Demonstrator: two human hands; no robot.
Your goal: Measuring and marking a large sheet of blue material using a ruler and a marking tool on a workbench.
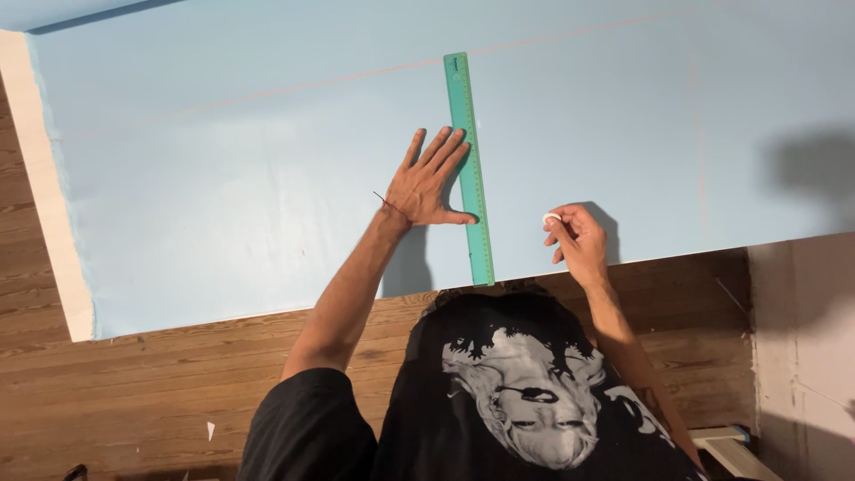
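Observation:
A long green ruler [469,160] lies on a pale blue sheet of fabric [223,178] spread over a wooden table. My left hand [429,183] lies flat on the fabric, fingers spread, its thumb and fingertips against the ruler's left edge. My right hand [574,239] hovers over the fabric's near edge to the right of the ruler, pinching a small white piece of chalk [551,217] between thumb and fingers. Faint pinkish lines cross the fabric near the ruler's far end.
The brown wooden table [178,374] shows along the near side and at the left. A white strip [44,178] runs under the fabric's left edge. A pale wall or board [802,338] stands at right. My black printed shirt fills the bottom.

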